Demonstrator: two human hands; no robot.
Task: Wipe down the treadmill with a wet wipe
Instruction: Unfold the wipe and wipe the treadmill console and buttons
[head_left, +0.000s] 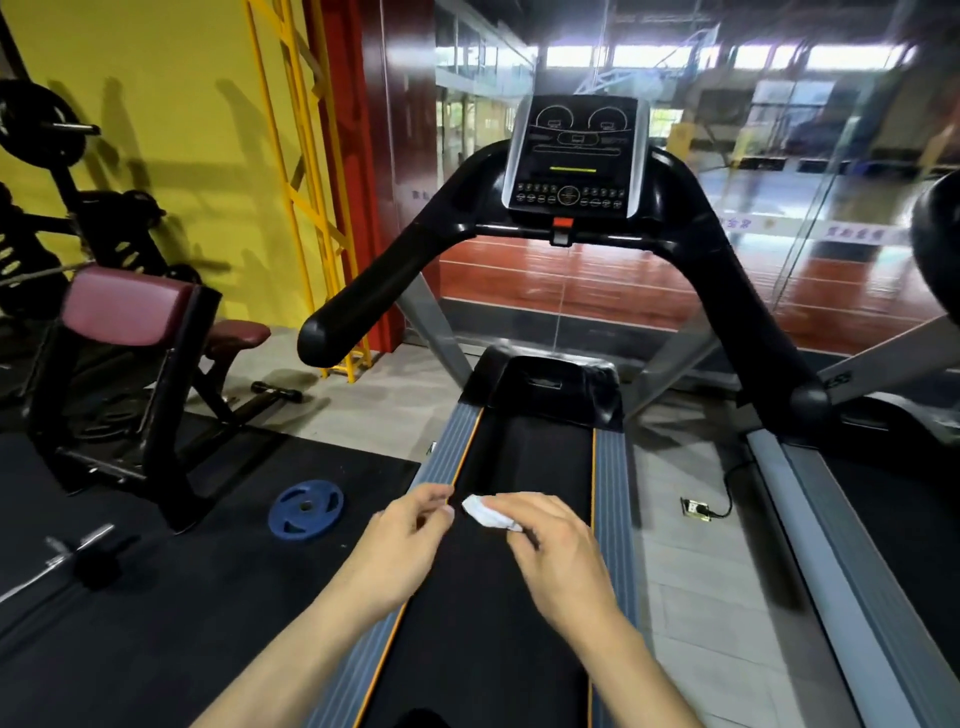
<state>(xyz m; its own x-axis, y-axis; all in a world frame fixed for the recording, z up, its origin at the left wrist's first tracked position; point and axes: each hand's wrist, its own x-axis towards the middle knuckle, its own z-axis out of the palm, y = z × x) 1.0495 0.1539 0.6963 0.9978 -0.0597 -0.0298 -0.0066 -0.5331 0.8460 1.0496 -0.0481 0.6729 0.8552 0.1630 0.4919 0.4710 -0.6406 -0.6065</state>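
**Two hands, one wipe, over the belt**

One crumpled wet wipe sits pinched in the right hand, mostly hidden by fingers. Left hand at 9 o'clock of it, loosely curled, holding nothing. Treadmill belt below; console at 12 o'clock, blurry.

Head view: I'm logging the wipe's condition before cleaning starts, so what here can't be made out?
- Wet wipe: bunched and partly hidden by the right hand, so its size and wetness are unreadable.
- Left hand: motion-blurred, fingertips near the wipe; contact unclear.
- Treadmill console: labels too small and blurred.
- Treadmill belt: near end cut off by the bottom edge.
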